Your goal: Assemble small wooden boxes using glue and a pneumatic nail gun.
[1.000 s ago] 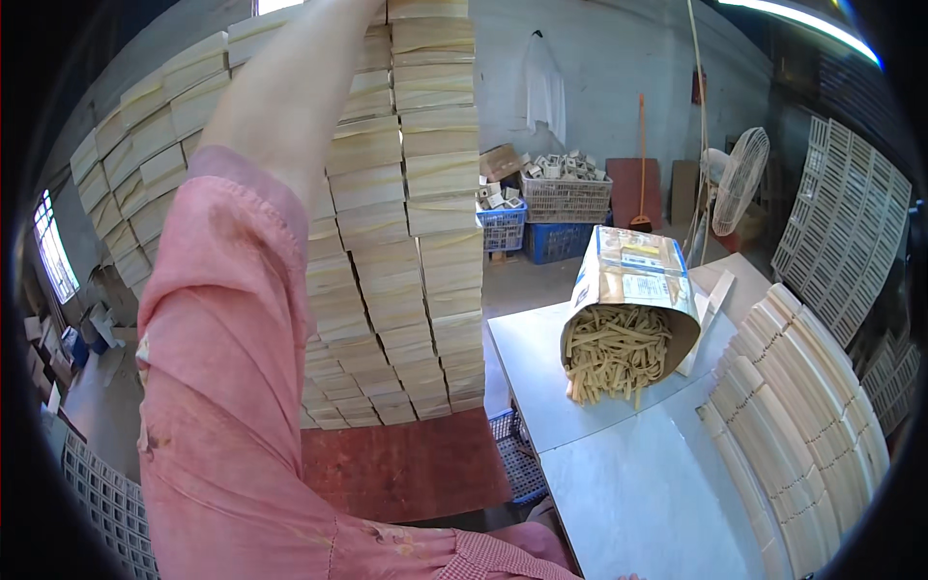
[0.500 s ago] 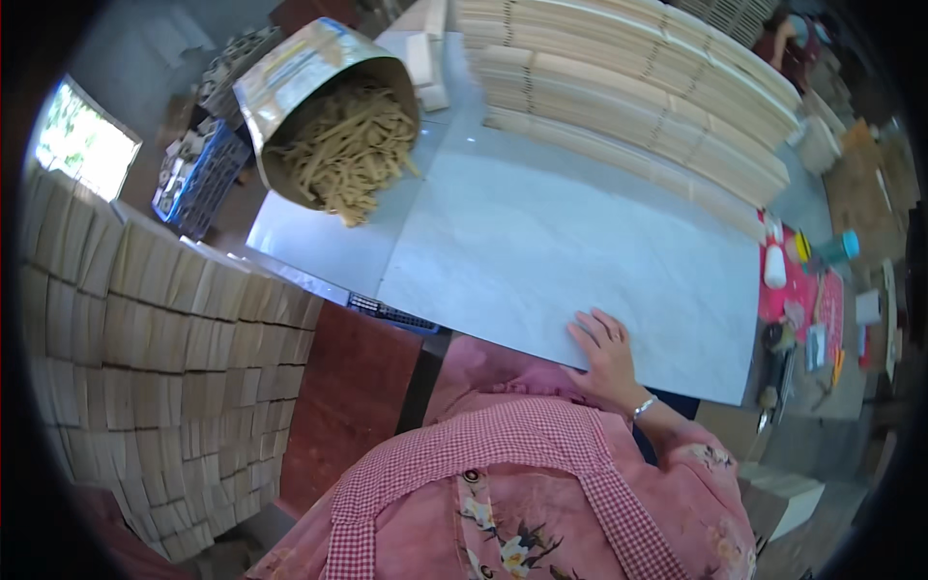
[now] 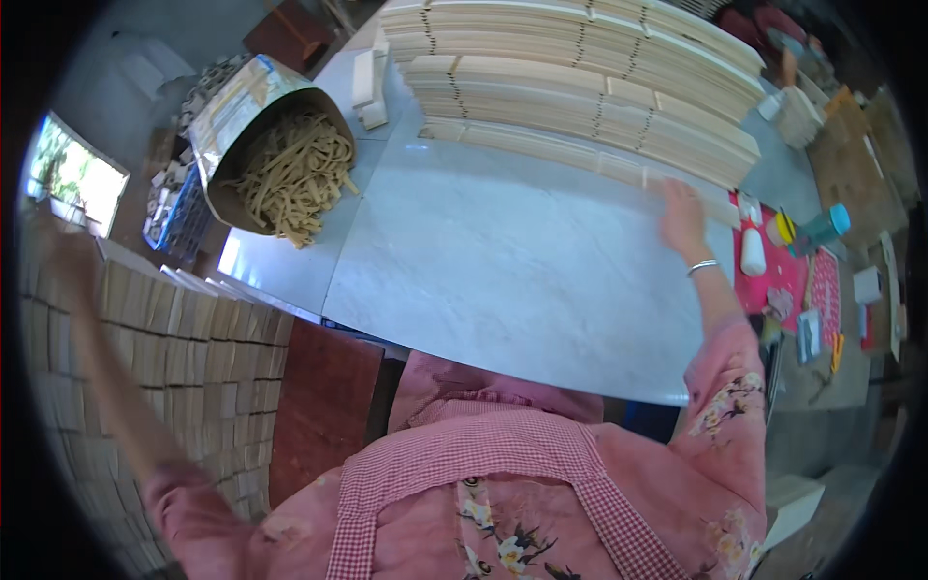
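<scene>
My right hand (image 3: 682, 220), a silver bangle at its wrist, reaches over the pale marbled tabletop (image 3: 503, 271). Its fingers look loosely stretched, a little blurred, at the right part of a low front row of thin wooden slats (image 3: 541, 157). Whether they touch the slats is unclear. My left arm stretches out to the far left, where my left hand (image 3: 68, 253) is smeared by motion. It is near the top of a tall wall of stacked wooden pieces (image 3: 198, 362), and its fingers cannot be made out. Behind the front row stand higher stacks of slats (image 3: 551, 92).
An open bag (image 3: 227, 106) of tan strips (image 3: 300, 174) lies at the table's left, beside a blue crate (image 3: 177, 215). Small pale blocks (image 3: 367, 92) stand behind it. At right, a white bottle (image 3: 753, 251) and a teal-lidded jar (image 3: 826, 227) sit by a red mat. Another person (image 3: 773, 34) is at the far right.
My right hand has moved from the table's near edge forward and right to the slats. My left arm has come into view, reaching to the far left. The view has shifted slightly.
</scene>
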`<state>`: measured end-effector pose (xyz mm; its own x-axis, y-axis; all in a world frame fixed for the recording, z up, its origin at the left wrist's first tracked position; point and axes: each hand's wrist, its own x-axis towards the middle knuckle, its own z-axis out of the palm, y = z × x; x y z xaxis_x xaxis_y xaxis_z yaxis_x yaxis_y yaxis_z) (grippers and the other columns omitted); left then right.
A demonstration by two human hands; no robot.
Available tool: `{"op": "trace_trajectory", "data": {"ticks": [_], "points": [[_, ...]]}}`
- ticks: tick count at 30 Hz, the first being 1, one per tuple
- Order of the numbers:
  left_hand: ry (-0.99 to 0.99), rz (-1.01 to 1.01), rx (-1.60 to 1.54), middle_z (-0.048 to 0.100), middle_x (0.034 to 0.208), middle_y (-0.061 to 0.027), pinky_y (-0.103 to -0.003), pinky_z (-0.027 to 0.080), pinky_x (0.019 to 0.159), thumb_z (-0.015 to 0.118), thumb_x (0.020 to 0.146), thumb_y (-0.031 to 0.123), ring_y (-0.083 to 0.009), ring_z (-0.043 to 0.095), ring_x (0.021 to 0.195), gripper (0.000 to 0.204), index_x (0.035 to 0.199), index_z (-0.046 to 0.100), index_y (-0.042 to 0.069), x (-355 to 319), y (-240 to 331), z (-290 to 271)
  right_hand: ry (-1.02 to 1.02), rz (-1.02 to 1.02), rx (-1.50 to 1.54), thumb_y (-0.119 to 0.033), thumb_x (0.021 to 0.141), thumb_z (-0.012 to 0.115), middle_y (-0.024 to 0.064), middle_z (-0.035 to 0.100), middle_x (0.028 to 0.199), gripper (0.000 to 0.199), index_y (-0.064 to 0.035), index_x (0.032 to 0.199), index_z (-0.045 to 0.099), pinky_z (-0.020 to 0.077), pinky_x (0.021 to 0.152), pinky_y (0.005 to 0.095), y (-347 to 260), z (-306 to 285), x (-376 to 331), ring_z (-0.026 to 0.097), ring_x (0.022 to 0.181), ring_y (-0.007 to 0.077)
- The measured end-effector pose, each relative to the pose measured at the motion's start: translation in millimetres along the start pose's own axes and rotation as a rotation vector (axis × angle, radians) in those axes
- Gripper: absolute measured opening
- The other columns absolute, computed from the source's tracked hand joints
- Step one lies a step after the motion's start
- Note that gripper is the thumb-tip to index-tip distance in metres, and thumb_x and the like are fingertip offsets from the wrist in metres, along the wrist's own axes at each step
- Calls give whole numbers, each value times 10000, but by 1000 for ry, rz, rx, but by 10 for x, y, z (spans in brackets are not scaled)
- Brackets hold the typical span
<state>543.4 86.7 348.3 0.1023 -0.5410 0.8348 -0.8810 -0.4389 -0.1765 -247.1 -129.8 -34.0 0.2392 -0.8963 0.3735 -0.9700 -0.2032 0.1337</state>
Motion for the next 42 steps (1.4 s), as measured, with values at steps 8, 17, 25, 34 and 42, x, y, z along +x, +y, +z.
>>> {"op": "trace_trajectory", "data": {"ticks": [8,17,25,34,42], "points": [[-342,469,-723,586,1378,-89,-400,442,1045,640,754,1,-282,562,1231,601,1347,610,92,-1841,3031,868,-251,49,-120,-78,842,624,180,603,1159,352,-36,1188,569,517,929,486,918,369,214,607,1106,355],[-411,436,-615,467,1501,-109,-419,403,1085,589,829,15,-316,496,1315,669,1473,416,76,-1866,4203,1967,-251,24,-11,-8,773,660,161,559,1207,398,-29,1159,567,494,926,464,1085,-386,-254,574,1066,379],[-573,446,-451,411,1559,-117,-436,386,1111,557,827,-15,-320,422,1411,703,1500,383,85,-1817,4208,2714,-89,-55,30,29,788,620,127,558,1255,479,-48,1255,547,491,926,434,671,-916,-655,577,1099,354],[-735,251,-442,391,1583,-104,-488,367,1136,556,831,-16,-293,367,1463,691,1494,385,79,-1893,3797,2776,-193,-167,-136,26,741,652,139,554,1309,592,-40,1315,522,477,963,438,789,-146,-63,583,1117,359],[-792,369,-627,403,1565,-88,-472,383,1110,630,772,53,-297,399,1417,757,1493,408,115,-1840,3710,2772,-557,-240,-211,23,731,599,170,601,1273,624,-26,1348,524,484,939,430,870,-64,363,601,1085,370]]}}
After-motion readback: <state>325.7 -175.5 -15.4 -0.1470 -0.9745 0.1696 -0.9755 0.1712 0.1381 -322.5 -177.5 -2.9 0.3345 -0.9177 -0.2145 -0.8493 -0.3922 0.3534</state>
